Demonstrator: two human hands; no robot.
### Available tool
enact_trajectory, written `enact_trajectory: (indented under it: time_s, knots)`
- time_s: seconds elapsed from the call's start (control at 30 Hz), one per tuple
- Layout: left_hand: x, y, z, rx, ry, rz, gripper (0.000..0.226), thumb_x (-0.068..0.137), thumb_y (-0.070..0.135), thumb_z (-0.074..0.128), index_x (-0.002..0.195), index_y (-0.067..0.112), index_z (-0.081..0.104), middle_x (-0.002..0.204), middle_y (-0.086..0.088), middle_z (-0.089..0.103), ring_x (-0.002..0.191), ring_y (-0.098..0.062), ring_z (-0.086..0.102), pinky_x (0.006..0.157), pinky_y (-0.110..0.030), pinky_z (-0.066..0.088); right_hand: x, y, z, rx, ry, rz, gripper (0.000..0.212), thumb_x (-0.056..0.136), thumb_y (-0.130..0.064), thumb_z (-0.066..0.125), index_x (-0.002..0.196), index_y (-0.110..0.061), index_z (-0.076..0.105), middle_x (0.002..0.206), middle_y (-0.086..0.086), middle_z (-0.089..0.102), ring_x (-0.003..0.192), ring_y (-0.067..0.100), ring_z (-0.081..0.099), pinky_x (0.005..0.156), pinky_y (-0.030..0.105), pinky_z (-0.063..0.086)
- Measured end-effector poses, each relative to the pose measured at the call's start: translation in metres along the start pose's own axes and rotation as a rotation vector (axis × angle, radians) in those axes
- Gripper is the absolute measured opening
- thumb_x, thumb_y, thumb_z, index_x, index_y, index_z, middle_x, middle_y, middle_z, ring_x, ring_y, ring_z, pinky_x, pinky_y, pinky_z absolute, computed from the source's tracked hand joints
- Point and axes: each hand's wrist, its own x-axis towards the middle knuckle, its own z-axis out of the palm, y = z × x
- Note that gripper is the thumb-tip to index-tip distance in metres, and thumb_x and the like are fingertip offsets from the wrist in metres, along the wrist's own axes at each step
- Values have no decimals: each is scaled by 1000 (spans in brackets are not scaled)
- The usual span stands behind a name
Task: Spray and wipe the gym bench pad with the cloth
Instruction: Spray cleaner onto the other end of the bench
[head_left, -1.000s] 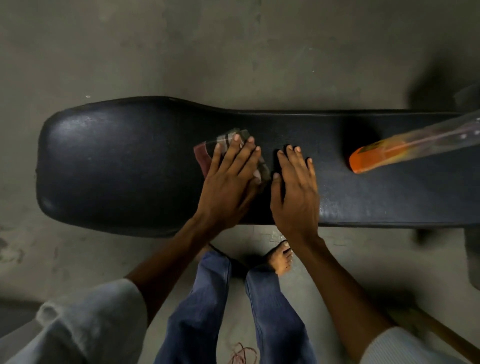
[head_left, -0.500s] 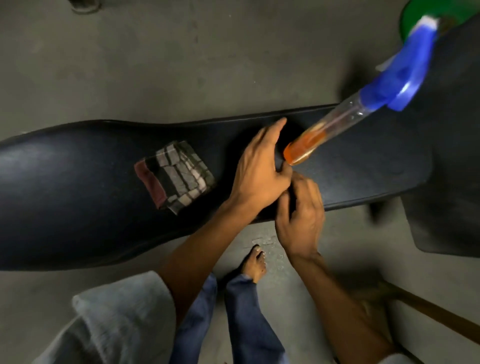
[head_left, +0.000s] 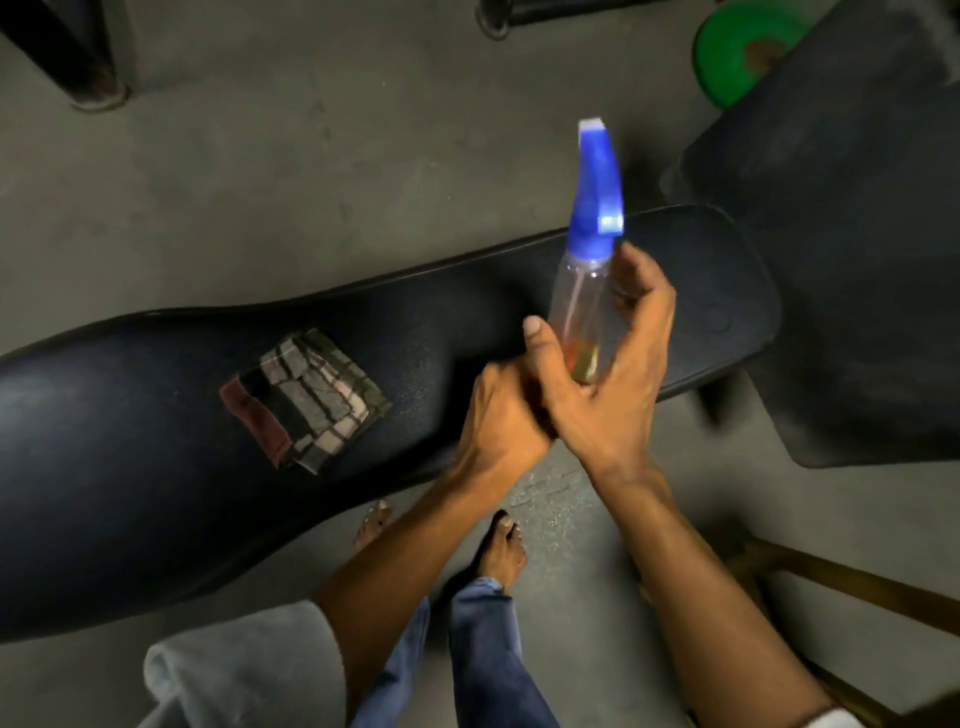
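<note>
Grey concrete floor (head_left: 249, 171), dim light. A black bench pad (head_left: 130, 467) ran across the view from lower left to upper right; its narrower right end, rounded at the corner, stopped just short of a second dark padded piece (head_left: 857, 260) at right. Bare floor lay beyond the pad's far edge. On the near side the person's two bare feet stood close to the pad's edge, in blue jeans (head_left: 488, 660).

A folded checked cloth (head_left: 306, 397), grey and dark with a maroon edge, lay flat on the pad left of centre, apart from both hands.

The spray bottle (head_left: 584, 306) stood roughly upright over the right part of the pad: clear body, blue trigger head at top, blurred. Only a little orange-yellow liquid sat at the bottom.

The right hand (head_left: 608, 379) curled around the bottle's lower body, thumb on the near side, fingers wrapped behind. The left hand (head_left: 498, 421) pressed against the right hand at the bottle's base; its fingers were hidden behind the right hand, so their state could not be told.

A green disc (head_left: 737, 49) lay on the floor at upper right, partly behind the second pad. Dark frame feet (head_left: 88, 62) stood at upper left. A wooden frame (head_left: 841, 582) showed at lower right.
</note>
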Motion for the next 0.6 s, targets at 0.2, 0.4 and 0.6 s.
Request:
enact_trajectory:
  time_s: [0.2, 0.4, 0.6]
  knots:
    - [-44, -21, 22, 35, -151, 70, 31, 75, 52, 72, 67, 31, 51, 75, -2, 74, 70, -15, 69, 61, -20, 40, 25, -12, 10, -51, 6, 117, 25, 94, -36, 77, 93, -12, 66, 91, -1, 58, 83, 7, 56, 80, 19, 45]
    - [-63, -66, -23, 98, 91, 271, 44, 85, 38, 67, 125, 18, 72, 115, -2, 76, 102, -21, 71, 88, -35, 58, -9, -1, 15, -48, -199, 194, 19, 95, -32, 69, 94, -15, 64, 93, -5, 54, 90, 17, 61, 83, 29, 46]
    - [-32, -104, -54, 617, 201, 139, 72, 84, 34, 56, 149, 1, 53, 158, -21, 49, 152, -39, 41, 127, -62, 25, -49, 7, 46, -106, -368, 362, 26, 88, -41, 61, 90, -15, 60, 85, 4, 63, 78, 29, 62, 75, 39, 49]
